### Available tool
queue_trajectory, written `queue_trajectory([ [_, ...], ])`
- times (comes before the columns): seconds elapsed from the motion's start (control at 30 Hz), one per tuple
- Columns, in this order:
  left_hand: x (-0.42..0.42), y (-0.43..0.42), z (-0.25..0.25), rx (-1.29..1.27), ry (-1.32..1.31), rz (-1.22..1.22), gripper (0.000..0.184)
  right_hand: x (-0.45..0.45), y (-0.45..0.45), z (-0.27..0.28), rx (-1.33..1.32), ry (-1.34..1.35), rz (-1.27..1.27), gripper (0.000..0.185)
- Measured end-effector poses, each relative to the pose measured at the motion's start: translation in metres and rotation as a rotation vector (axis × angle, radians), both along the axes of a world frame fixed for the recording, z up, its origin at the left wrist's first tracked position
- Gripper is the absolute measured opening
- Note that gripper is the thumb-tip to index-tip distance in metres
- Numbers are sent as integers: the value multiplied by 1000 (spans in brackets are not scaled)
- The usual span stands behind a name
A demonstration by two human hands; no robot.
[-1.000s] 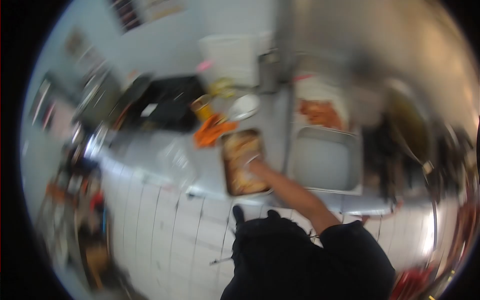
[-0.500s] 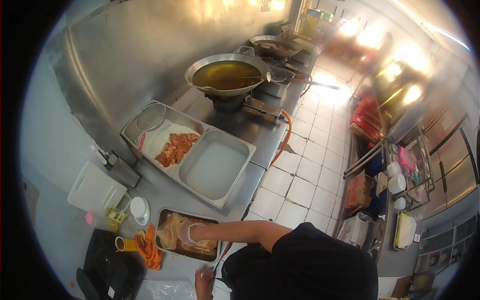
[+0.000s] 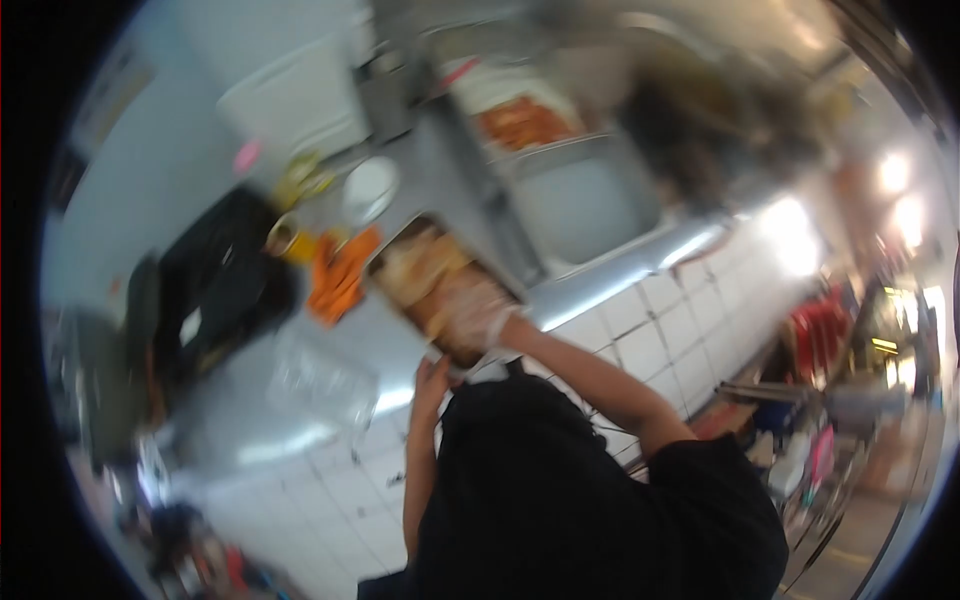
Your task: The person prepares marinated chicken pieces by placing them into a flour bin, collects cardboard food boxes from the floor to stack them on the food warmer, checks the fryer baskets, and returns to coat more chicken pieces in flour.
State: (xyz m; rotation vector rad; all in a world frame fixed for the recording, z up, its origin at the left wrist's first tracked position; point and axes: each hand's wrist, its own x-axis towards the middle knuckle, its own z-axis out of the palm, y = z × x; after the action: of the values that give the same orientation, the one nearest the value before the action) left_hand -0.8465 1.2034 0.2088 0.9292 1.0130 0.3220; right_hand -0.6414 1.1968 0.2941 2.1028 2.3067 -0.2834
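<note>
A metal tray lies at the counter's near edge, holding pale and orange-brown food pieces, perhaps marinated meat, and a crumpled clear plastic bag. My right hand, in a thin clear plastic glove, reaches down into the tray over the food. Motion smears its fingers, so any grip is unclear. Bare and curled, my left hand is at the tray's near corner with its fingers on the rim. An orange cloth lies just left of the tray.
Beyond the tray stand a round white scale and a deep pan of cloudy liquid. Orange-red meat lies on white powder in the adjoining pan. A black case and a plastic sheet are on the left.
The view has swung round and blurred. My left hand has come up from beside the counter to the tray's near corner. My gloved right hand stays in the tray, now nearer its front end.
</note>
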Motion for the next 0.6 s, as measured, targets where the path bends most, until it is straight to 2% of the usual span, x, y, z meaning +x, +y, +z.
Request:
queue_trajectory([
  [0.03, 6, 0, 21, -16, 102, 23, 39, -3, -8, 11, -34, 16, -53, 43],
  [0.07, 3, -4, 1, -39, 201, 94, 29, -1, -15, 4, 23, 62, -39, 44],
  [0.13, -1, 4, -9, -4, 62, -13, 22, 2, -24, 0, 124, 111, -49, 44],
  [0.27, 0, 6, -6, -27, 48, -24, 24, -2, -41, 29, 354, 234, -124, 39],
  [0.37, -2, 8, -5, -46, 21, -8, 23, 0, -47, 21, 569, 285, -125, 41],
  [0.6, -3, 8, 17, -54, 34, -23, 25, 10, -37, 23, 685, 347, -282, 30],
])
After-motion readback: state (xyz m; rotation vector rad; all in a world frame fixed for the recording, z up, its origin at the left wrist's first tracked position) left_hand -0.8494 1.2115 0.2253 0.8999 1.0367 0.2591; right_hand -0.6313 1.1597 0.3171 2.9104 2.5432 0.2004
